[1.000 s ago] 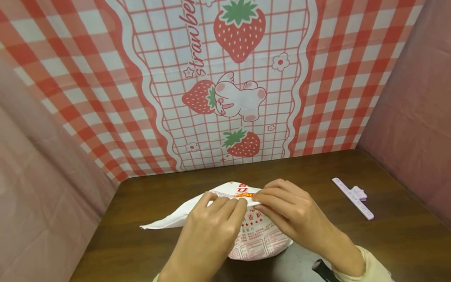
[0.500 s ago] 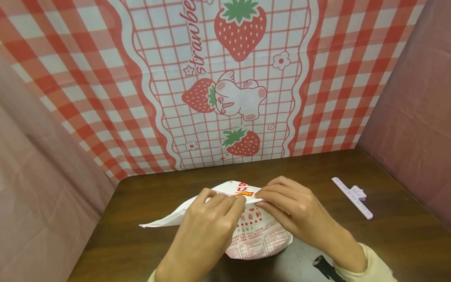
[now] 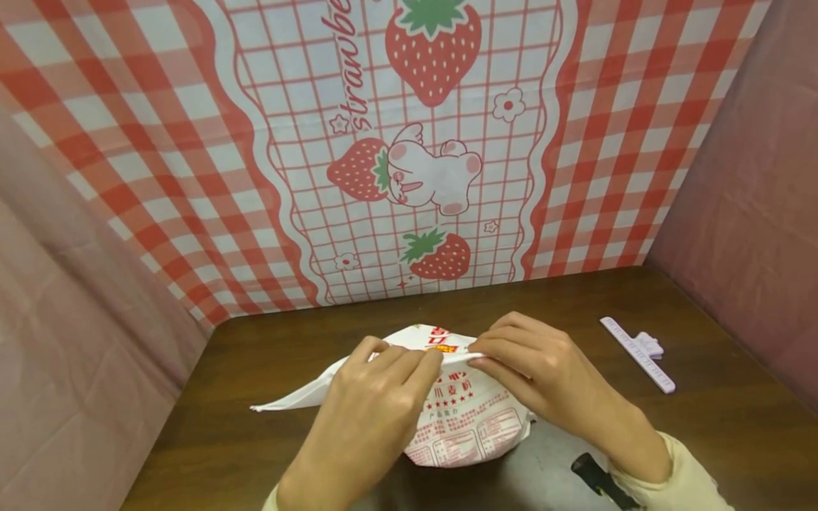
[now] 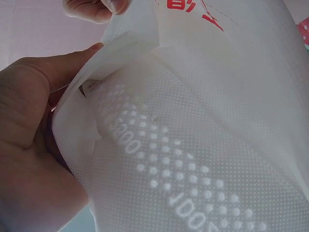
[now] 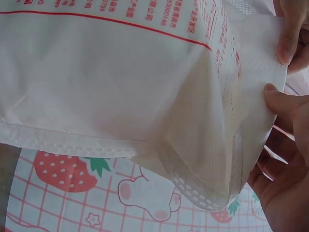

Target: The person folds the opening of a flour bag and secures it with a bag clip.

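A white flour bag (image 3: 466, 426) with red print stands on the table between both hands. My left hand (image 3: 377, 404) grips its folded top edge from the left, fingers over the fold. On the right, my right hand (image 3: 549, 376) pinches the same fold between thumb and fingers. In the left wrist view the left thumb presses on the bag's white fabric (image 4: 193, 111), which carries embossed dots. The right wrist view shows the right thumb (image 5: 282, 99) lying on the bag's edge. A pointed white corner (image 3: 294, 399) of the bag sticks out to the left.
A lilac bag clip (image 3: 639, 355) with a long bar lies on the brown table (image 3: 556, 305) to the right. A black cylindrical thing (image 3: 594, 475) lies by the right sleeve. A strawberry-patterned cloth (image 3: 434, 170) hangs behind, with pink drapes (image 3: 735, 213) at the sides.
Both hands have lifted the folded top slightly, and more of the red print on the bag's front shows. The grip stays the same; the clip stays on the table.
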Demonstrator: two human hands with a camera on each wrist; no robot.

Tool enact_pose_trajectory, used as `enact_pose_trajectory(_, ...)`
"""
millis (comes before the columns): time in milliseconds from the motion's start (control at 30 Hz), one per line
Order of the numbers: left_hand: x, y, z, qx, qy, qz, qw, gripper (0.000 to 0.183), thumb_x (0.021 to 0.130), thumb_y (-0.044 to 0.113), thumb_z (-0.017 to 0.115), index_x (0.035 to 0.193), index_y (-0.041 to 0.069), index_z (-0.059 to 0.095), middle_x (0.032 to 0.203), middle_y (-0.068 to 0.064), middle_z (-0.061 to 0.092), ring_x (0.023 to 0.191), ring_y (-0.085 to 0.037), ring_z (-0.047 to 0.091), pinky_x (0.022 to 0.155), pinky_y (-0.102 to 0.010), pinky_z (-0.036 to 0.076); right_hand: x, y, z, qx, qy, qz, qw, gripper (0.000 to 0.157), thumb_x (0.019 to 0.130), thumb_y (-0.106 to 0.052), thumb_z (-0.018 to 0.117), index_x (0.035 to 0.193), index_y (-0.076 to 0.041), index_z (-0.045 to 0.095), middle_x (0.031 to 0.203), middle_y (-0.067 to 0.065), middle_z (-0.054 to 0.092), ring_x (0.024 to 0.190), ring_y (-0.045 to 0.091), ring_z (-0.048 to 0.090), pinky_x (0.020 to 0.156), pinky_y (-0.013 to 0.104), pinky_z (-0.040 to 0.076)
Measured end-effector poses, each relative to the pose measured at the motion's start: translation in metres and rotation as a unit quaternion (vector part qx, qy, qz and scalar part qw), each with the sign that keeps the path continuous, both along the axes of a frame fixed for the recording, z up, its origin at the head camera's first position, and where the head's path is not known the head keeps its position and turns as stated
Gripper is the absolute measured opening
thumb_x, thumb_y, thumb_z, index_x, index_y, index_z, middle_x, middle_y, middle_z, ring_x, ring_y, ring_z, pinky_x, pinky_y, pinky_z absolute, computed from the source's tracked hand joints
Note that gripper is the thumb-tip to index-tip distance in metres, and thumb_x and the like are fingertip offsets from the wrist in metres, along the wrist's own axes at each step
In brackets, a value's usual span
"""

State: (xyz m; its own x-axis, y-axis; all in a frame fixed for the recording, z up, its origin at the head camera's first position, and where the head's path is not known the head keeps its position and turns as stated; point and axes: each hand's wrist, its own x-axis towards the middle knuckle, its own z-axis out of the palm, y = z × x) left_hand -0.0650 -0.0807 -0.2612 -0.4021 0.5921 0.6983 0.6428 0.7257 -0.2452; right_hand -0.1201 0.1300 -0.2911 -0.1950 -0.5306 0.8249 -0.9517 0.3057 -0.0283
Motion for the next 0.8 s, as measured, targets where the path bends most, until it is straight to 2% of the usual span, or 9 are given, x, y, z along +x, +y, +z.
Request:
enact_pose_trajectory(300, -0.002, 0.000, 0.001, 0.010, -0.009, -0.008, 0.9999, 0.022, 0.088, 0.008, 0.037, 0.085, 0.009, 0.058, 0.072, 0.003, 0.062, 0.067, -0.009, 0.060, 0.064, -0.027, 0.041, 0.000, 0.003, 0.001, 0.003, -0.024, -0.009, 1.000, 0.014, 0.075, -0.009, 0.069, 0.090, -0.011, 0.067, 0.086, -0.005, 0.062, 0.080, 0.008, 0.055, 0.072, 0.018, 0.045)
enact_pose_trajectory(800, -0.001, 0.002, 0.004, 0.018, -0.001, -0.015, 0.9997, 0.020, 0.088, 0.009, 0.039, 0.080, 0.010, 0.057, 0.069, 0.003, 0.062, 0.066, -0.007, 0.060, 0.065, -0.026, 0.041, 0.001, 0.013, 0.004, 0.024, -0.054, -0.020, 0.998, 0.021, 0.070, -0.005, 0.072, 0.088, -0.014, 0.067, 0.084, -0.009, 0.059, 0.076, 0.003, 0.052, 0.067, 0.012, 0.042)
